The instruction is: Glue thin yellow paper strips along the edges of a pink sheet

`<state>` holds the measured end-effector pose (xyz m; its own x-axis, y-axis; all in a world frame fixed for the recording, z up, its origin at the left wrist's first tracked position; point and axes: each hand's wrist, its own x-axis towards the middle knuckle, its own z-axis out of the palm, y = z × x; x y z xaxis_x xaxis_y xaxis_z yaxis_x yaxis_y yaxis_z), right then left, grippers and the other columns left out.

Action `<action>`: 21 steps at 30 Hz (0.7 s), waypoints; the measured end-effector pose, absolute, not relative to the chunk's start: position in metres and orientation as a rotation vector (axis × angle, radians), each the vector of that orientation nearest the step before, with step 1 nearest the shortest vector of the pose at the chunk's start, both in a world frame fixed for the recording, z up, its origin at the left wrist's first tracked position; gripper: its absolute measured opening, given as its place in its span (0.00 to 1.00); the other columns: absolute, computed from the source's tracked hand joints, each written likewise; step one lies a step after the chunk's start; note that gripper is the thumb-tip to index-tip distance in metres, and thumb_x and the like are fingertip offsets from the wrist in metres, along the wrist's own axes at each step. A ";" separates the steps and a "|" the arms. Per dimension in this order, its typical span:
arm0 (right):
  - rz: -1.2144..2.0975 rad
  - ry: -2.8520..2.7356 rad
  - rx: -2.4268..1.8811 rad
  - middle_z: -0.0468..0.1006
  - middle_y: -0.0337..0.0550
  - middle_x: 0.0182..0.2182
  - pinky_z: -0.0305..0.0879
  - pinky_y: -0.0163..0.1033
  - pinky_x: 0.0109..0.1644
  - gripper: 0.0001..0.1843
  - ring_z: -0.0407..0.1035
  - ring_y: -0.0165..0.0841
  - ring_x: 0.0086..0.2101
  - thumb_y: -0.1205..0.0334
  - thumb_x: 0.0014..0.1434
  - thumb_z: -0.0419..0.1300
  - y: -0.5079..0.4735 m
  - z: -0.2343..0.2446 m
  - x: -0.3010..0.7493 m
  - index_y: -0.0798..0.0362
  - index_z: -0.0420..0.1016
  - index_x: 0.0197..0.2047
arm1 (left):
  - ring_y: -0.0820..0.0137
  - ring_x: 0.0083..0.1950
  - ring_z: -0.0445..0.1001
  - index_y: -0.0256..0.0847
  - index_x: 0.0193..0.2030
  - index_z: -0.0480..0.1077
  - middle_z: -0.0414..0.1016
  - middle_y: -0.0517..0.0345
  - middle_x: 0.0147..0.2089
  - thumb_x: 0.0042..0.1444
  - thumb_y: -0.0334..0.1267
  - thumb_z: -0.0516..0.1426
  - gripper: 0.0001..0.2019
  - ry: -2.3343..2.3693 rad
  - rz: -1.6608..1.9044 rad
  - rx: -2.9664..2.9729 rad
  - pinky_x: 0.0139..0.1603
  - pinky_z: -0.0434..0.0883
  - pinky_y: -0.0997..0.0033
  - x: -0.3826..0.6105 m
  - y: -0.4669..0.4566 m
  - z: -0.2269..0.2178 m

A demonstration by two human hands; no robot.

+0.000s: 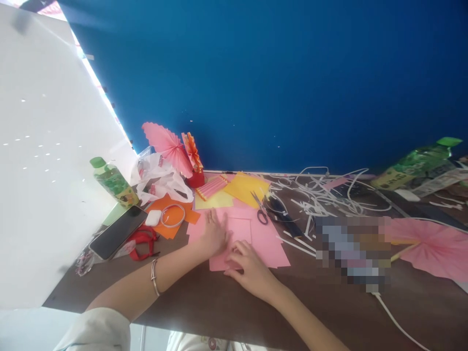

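Note:
A sheet of pink paper (266,241) lies on the brown table (219,302), with a smaller pink folded piece (239,229) on top of it. My left hand (214,234) rests flat on the sheet's left side, fingers stretched out. My right hand (250,270) presses on the near edge of the folded piece, fingertips down on the paper and slightly curled. Black-handled scissors (260,209) lie just beyond the pink sheet.
Yellow paper (244,187), orange paper (171,222), pink and orange paper fans (170,146), a plastic bag, a green bottle (115,181), a phone (117,231), a white earbud case, a red strap and white paper strips (321,197) crowd the table. A large pink fan (431,246) lies right. A blue wall stands behind.

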<state>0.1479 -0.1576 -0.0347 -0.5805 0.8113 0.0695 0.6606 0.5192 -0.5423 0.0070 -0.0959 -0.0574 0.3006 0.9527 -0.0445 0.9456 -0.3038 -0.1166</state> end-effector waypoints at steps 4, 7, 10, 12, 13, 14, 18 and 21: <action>0.756 -2.478 -1.205 0.67 0.42 0.37 0.63 0.41 0.45 0.06 0.63 0.35 0.41 0.60 0.55 0.59 -0.160 -0.034 0.143 0.52 0.69 0.28 | 0.43 0.64 0.51 0.30 0.65 0.48 0.51 0.25 0.63 0.61 0.46 0.43 0.29 -1.792 0.113 -2.428 0.59 0.47 0.41 0.007 -0.099 -0.060; 0.747 -2.511 -1.161 0.69 0.42 0.36 0.64 0.40 0.43 0.08 0.64 0.34 0.38 0.61 0.59 0.53 -0.152 -0.030 0.153 0.52 0.68 0.30 | 0.43 0.63 0.52 0.30 0.65 0.49 0.52 0.25 0.62 0.61 0.46 0.43 0.29 -1.764 0.048 -2.414 0.59 0.48 0.41 0.005 -0.100 -0.067; 0.603 -2.298 -1.448 0.72 0.42 0.30 0.65 0.40 0.40 0.16 0.67 0.36 0.36 0.64 0.63 0.42 -0.133 -0.022 0.177 0.52 0.71 0.37 | 0.44 0.63 0.53 0.30 0.64 0.50 0.53 0.26 0.62 0.61 0.47 0.43 0.29 -1.730 -0.020 -2.426 0.59 0.48 0.41 0.003 -0.100 -0.072; 0.213 -2.006 -1.744 0.72 0.51 0.41 0.61 0.46 0.47 0.20 0.65 0.41 0.46 0.69 0.62 0.39 -0.116 -0.015 0.193 0.54 0.69 0.48 | 0.44 0.63 0.53 0.31 0.64 0.50 0.52 0.25 0.62 0.61 0.46 0.43 0.28 -1.725 -0.070 -2.429 0.59 0.48 0.41 0.002 -0.101 -0.073; 0.010 -1.939 -1.860 0.68 0.56 0.48 0.57 0.52 0.50 0.21 0.61 0.47 0.51 0.71 0.60 0.41 -0.108 -0.012 0.198 0.55 0.68 0.51 | 0.44 0.63 0.53 0.31 0.64 0.51 0.52 0.25 0.62 0.61 0.46 0.43 0.28 -1.728 -0.093 -2.426 0.59 0.48 0.41 0.002 -0.101 -0.073; -0.109 -1.932 -1.915 0.66 0.59 0.52 0.54 0.57 0.51 0.21 0.57 0.51 0.53 0.72 0.58 0.43 -0.102 -0.010 0.201 0.55 0.68 0.52 | 0.44 0.63 0.53 0.31 0.64 0.51 0.52 0.25 0.62 0.61 0.46 0.43 0.28 -1.731 -0.114 -2.424 0.59 0.48 0.40 0.001 -0.102 -0.074; 0.220 -2.377 -1.667 0.72 0.52 0.45 0.56 0.49 0.52 0.15 0.64 0.43 0.48 0.68 0.58 0.47 -0.080 -0.010 0.187 0.54 0.73 0.42 | 0.43 0.63 0.53 0.32 0.64 0.51 0.53 0.27 0.62 0.61 0.47 0.43 0.28 -1.720 -0.199 -2.410 0.59 0.47 0.39 -0.001 -0.102 -0.078; 0.366 -2.351 -1.625 0.73 0.50 0.44 0.54 0.44 0.52 0.12 0.65 0.39 0.46 0.64 0.57 0.51 -0.062 -0.021 0.171 0.54 0.72 0.42 | 0.44 0.64 0.51 0.33 0.64 0.50 0.53 0.29 0.63 0.61 0.50 0.42 0.29 -1.709 -0.238 -2.384 0.60 0.44 0.37 -0.003 -0.101 -0.084</action>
